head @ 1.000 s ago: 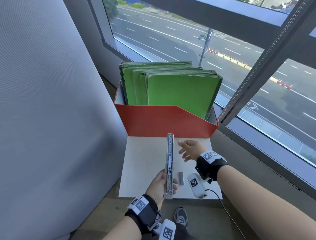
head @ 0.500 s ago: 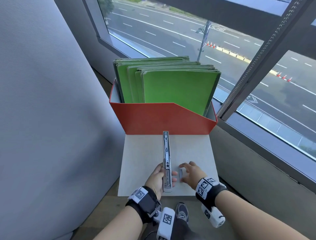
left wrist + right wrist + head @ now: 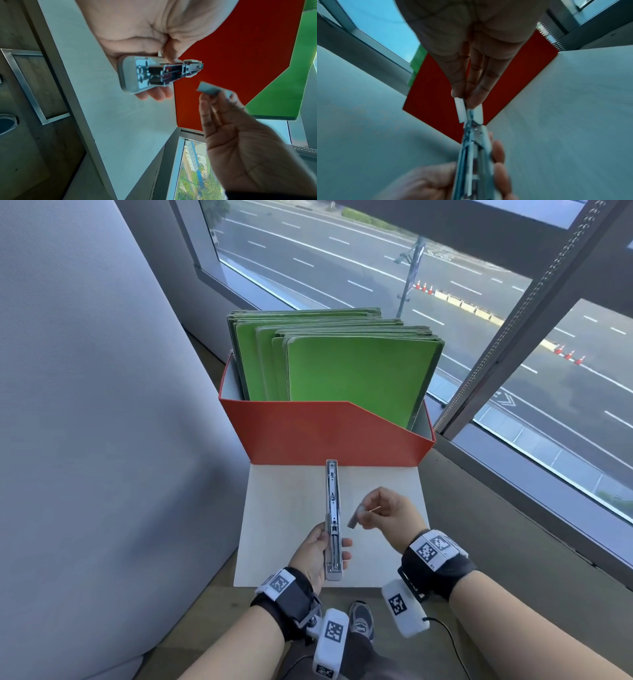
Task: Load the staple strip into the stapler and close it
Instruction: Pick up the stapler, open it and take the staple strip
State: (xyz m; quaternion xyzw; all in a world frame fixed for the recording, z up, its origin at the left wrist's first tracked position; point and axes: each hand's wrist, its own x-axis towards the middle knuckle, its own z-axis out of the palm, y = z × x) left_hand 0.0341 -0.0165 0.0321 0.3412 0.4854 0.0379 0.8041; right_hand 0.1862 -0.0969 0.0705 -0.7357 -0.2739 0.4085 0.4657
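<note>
Left hand: we are gripping the near end of the stapler (image 3: 333, 525) with our left hand (image 3: 317, 556), fingers curled round its body, holding it just above the white board (image 3: 281, 525).
Stapler: it is lying folded fully open, running from near to far, its metal channel facing up; the far tip is pointing at the red file box (image 3: 308, 436).
Right hand: our right hand (image 3: 387, 517) is pinching the staple strip (image 3: 353, 520) between thumb and fingertips, the other fingers loosely curled.
Staple strip: it is hanging in the air just to the right of the stapler's channel, tilted, not touching it; the left wrist view shows the grey strip (image 3: 210, 91) apart from the open magazine (image 3: 173, 73).
Step, as we judge it: we are bringing the strip across to seat it in the channel; closing is not yet done.
Risk, alignment: the strip is sitting at an angle to the channel, so it could jam or ride on the rail if we are lowering it crooked.
Risk, grip: a light pinch on so thin a piece could let it slip or snap.
Risk, orientation: we cannot tell which way the legs are facing.
Surroundings: green folders (image 3: 356, 371) are standing in the box by the window (image 3: 513, 320).
</note>
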